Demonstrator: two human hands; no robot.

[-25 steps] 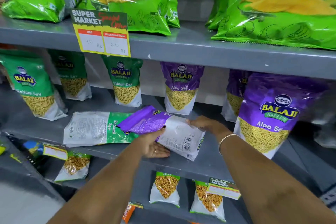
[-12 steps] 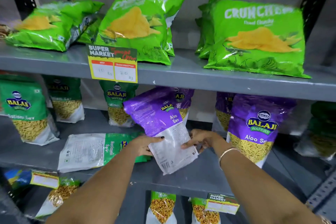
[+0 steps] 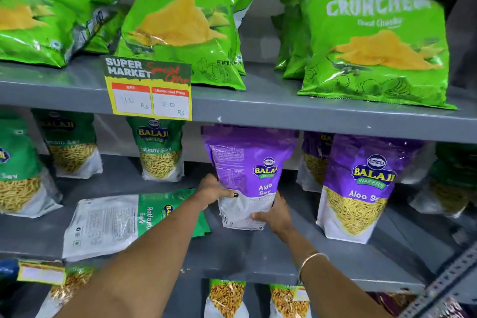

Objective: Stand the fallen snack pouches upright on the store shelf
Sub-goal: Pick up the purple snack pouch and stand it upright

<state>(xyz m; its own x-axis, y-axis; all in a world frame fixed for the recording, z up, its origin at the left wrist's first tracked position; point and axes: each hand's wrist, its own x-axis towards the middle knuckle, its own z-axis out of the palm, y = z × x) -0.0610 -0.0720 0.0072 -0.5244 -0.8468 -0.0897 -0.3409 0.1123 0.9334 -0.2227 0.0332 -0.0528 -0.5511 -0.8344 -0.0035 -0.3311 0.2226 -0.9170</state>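
Observation:
A purple Aloo Sev pouch (image 3: 247, 170) stands upright on the grey middle shelf (image 3: 258, 253), turned so its back and side face me. My left hand (image 3: 213, 191) grips its left edge, thumb on the front. My right hand (image 3: 275, 215) holds its lower right corner. To the left, a green Ratlami Sev pouch (image 3: 124, 222) lies flat on the same shelf, back side up, partly under my left forearm.
Green sev pouches (image 3: 161, 152) stand at the left and purple ones (image 3: 358, 188) at the right of the same shelf. Green crisp bags (image 3: 371, 46) sit on the upper shelf behind a price tag (image 3: 148, 88). Smaller pouches (image 3: 225, 297) stand on the shelf below.
The purple pouch went from lying flat to held tilted in the air to standing upright on the shelf, both hands staying on it. The camera view tilted upward.

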